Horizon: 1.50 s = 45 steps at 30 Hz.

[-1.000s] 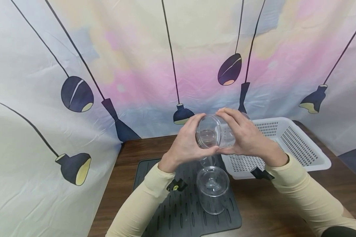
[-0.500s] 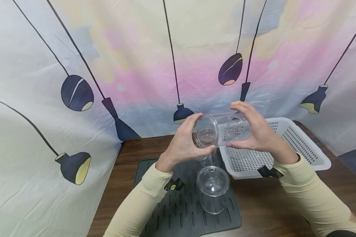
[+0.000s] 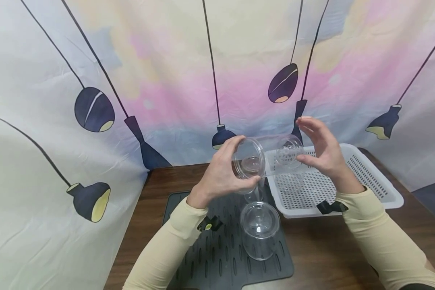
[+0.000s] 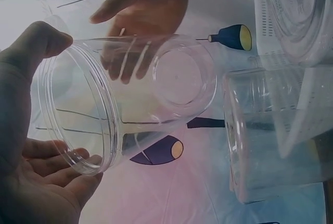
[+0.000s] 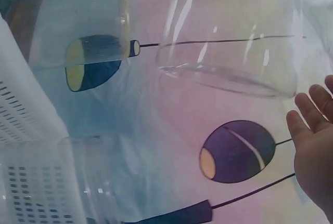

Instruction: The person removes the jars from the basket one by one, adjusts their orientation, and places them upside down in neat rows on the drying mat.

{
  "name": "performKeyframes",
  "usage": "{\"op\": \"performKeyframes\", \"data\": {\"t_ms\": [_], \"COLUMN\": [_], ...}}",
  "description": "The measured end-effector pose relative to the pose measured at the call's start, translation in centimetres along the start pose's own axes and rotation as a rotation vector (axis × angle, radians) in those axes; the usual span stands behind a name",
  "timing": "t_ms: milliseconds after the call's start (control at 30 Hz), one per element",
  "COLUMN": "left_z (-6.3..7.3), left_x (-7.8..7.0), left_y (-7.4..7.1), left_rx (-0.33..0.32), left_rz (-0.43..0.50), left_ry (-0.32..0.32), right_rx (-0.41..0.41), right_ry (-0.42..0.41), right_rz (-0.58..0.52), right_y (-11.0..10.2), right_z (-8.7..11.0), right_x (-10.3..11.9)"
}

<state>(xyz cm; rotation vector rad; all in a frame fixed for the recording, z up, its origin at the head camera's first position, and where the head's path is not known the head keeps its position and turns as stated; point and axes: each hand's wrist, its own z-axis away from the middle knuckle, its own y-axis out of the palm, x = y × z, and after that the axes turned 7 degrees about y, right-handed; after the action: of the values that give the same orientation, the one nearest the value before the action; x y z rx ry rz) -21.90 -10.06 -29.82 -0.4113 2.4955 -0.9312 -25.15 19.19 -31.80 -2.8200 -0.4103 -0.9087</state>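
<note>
My left hand (image 3: pixel 219 173) grips a clear jar (image 3: pixel 273 157) by its ringed, wide end, thumb on one side and fingers on the other. The jar lies sideways in the air, its base pointing right. Off that base stands my right hand (image 3: pixel 324 151), fingers spread and relaxed, with a small gap showing in the right wrist view between the fingertips (image 5: pixel 296 125) and the jar. A second clear jar (image 3: pixel 259 237) stands upright on a dark grey drying mat (image 3: pixel 206 262). Behind it, partly hidden by the held jar, is another clear vessel (image 3: pixel 254 196).
A white perforated basket (image 3: pixel 395 199) sits at the back right of the brown wooden table (image 3: pixel 319 253). Behind the table hangs a pastel cloth (image 3: pixel 174 80) printed with dark lamps. The mat overlaps the basket's left side closely.
My right hand has let go of the jar and drawn away right and upward, its fingers opening. The left hand still holds the jar, shifted slightly left.
</note>
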Motion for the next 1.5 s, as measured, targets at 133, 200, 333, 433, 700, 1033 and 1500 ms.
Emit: {"op": "performKeyframes", "data": {"t_ms": [133,200,333,433,700,1033,1500], "left_z": [0.0,0.0,0.0,-0.1,0.0,0.0,0.2], "left_x": [-0.1,-0.1,-0.1,-0.1,0.0,0.1,0.3], "left_y": [-0.1,-0.1,-0.1,-0.1,-0.3,-0.3,-0.4], "left_rx": [0.007,0.006,0.001,-0.004,-0.002,-0.02,-0.036], "left_rz": [0.003,0.006,0.01,0.016,0.022,0.041,0.097], "left_ry": [-0.007,-0.007,0.006,0.015,0.015,0.039,0.076], "right_rx": [-0.052,-0.08,-0.113,-0.111,-0.093,0.072,0.198], "right_ry": [0.029,0.059,0.111,0.132,0.184,0.166,0.322], "right_rz": [-0.136,-0.199,-0.315,-0.373,-0.52,-0.857,-1.098], "right_y": [0.0,0.0,-0.1,-0.1,0.8,1.7,2.9], "right_z": [0.3,0.5,1.1,1.5,2.1,2.8,2.9], "right_x": [-0.8,-1.2,-2.1,-2.6,-3.7,-5.0,-5.5]}}
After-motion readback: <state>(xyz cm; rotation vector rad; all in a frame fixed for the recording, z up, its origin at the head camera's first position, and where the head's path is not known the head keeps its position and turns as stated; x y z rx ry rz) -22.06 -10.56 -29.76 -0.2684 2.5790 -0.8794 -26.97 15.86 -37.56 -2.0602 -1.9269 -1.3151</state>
